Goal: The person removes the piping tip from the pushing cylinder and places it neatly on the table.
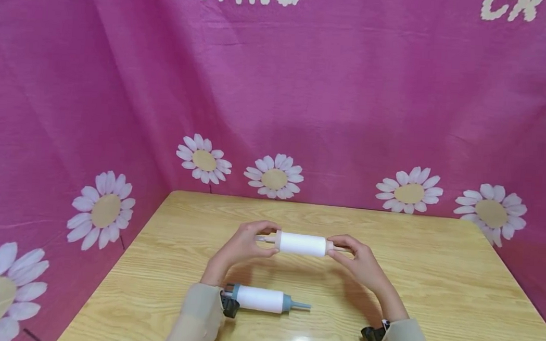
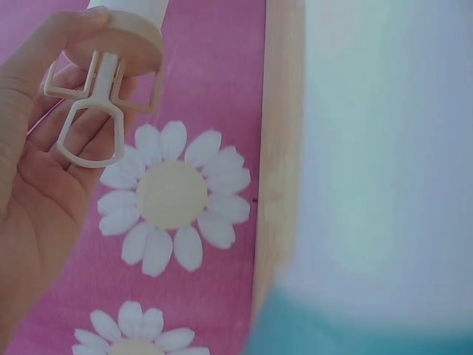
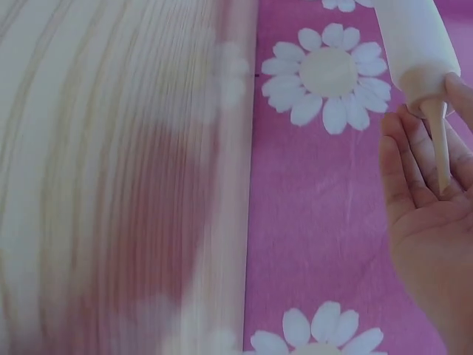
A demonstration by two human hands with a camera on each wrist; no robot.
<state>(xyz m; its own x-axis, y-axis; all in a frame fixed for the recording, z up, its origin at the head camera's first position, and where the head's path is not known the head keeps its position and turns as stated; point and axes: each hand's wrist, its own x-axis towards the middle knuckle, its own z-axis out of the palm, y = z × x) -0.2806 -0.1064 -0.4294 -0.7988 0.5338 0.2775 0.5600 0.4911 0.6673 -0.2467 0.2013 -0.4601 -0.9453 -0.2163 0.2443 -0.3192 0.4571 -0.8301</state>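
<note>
Both hands hold a beige-ended syringe (image 1: 302, 244) with a white barrel, level above the table. My left hand (image 1: 249, 240) grips its collar at the plunger end. In the left wrist view, the ring handle (image 2: 92, 133) and two square finger loops stick out below that collar. My right hand (image 1: 358, 259) pinches the nozzle end between thumb and fingers. The tapered nozzle (image 3: 438, 144) points into the right palm. On the table nearer to me lies a second syringe (image 1: 260, 299), white with blue-grey ends; the left wrist camera partly covers its handle.
The wooden table (image 1: 436, 269) has a glossy light reflection near its front. Behind and to the left hangs a pink cloth (image 1: 343, 102) printed with white daisies and lettering. Black cameras (image 1: 373, 335) are strapped at both wrists.
</note>
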